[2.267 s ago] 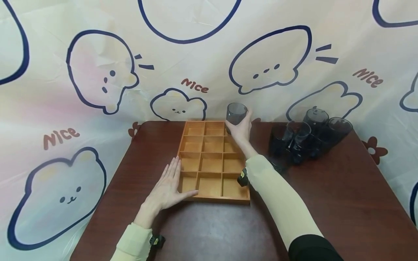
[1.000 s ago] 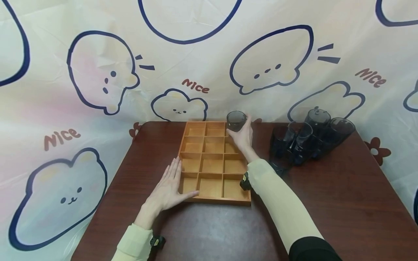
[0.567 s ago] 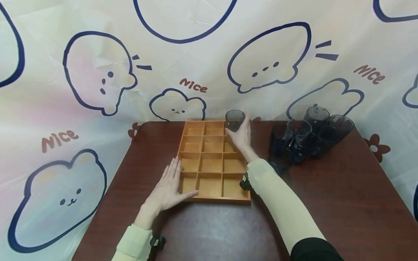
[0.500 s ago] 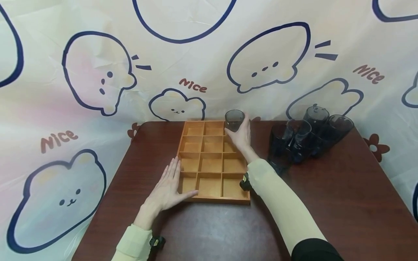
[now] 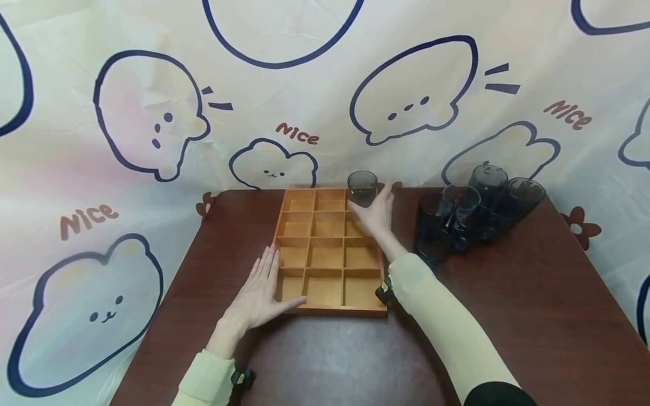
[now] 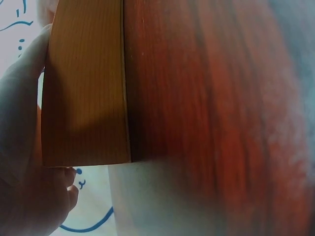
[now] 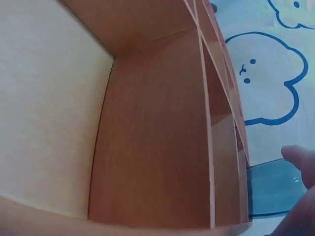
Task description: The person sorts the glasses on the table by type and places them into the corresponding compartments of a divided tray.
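Note:
A smoky dark drinking glass [image 5: 362,187] stands upright at the far right corner compartment of the divided wooden tray [image 5: 332,310]; its base is hidden. My right hand [image 5: 377,217] is around its near right side, with fingers spread and a gap between fingertips and glass. In the right wrist view, the glass [image 7: 273,189] shows past the tray's partitions. My left hand [image 5: 256,296] rests with straight fingers along the tray's left side, thumb over its front edge. The left wrist view shows that hand [image 6: 24,132] against the tray's outer wall [image 6: 86,98].
Several dark glasses [image 5: 431,225] stand close together at the back right of the brown table [image 5: 533,316], overlapping in view. A curtain [image 5: 284,101] with cartoon drawings hangs directly behind the table's far edge.
The glass has come down from above the far right compartment. Since half a second ago, my right fingers have spread away from it. My left hand has stayed on the tray.

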`<state>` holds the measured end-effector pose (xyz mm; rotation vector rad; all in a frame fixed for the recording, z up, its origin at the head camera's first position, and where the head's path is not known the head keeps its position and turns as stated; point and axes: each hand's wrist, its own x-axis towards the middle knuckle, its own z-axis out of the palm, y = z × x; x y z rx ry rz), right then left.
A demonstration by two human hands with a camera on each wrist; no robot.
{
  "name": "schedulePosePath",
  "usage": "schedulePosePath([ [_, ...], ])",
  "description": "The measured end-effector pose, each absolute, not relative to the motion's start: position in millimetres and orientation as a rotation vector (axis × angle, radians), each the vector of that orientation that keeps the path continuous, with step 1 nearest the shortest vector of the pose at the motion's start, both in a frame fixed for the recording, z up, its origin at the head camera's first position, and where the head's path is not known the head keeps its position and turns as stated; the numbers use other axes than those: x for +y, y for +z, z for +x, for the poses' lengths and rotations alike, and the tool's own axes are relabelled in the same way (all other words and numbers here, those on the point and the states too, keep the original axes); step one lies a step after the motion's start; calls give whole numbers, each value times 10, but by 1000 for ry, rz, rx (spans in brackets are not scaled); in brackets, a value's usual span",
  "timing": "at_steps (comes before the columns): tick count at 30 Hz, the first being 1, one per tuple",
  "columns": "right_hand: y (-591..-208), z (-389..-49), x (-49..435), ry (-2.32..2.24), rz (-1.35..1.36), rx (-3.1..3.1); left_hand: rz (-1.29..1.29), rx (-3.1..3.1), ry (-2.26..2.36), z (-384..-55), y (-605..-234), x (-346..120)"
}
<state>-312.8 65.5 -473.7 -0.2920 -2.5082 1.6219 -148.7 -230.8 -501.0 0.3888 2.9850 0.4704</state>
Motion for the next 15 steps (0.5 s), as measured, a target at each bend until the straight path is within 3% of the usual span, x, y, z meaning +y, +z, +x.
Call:
schedulePosePath([
  [15,-4676,-2689,766,1828,-135,-2481,377,2985,498,-1493,-5005,-2290],
])
